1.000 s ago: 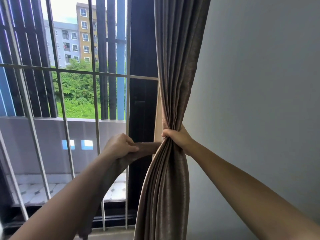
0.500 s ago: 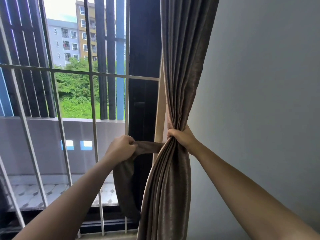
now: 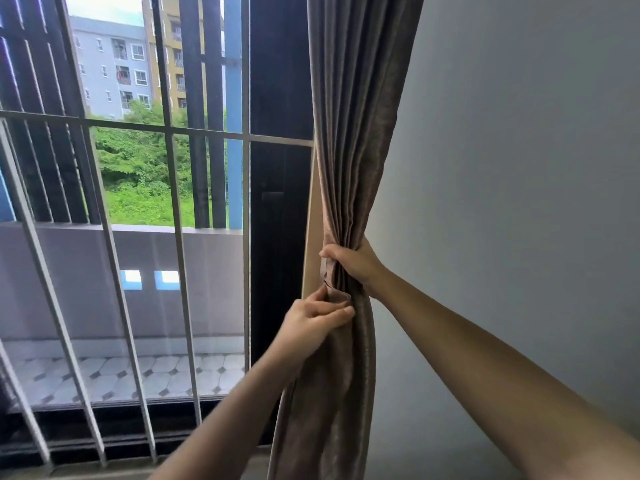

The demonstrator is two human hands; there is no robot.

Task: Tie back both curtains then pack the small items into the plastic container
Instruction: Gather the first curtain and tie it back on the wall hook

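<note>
Both hands at one curtain (image 3: 353,133).
Your right hand (image 3: 349,263) grips it, your left hand (image 3: 311,320) pinches the tie (image 3: 337,296); if either loosens, folds may spill.

The curtain (image 3: 349,150) is a plain taupe brown with a faint sheen along its folds. The wall (image 3: 519,168) is pale grey. White grille bars (image 3: 173,237) cross the window. The balcony floor (image 3: 138,375) shows white tiles with small dark diamonds. Outside stand grey and yellow buildings (image 3: 138,64) above green foliage (image 3: 138,174).
</note>
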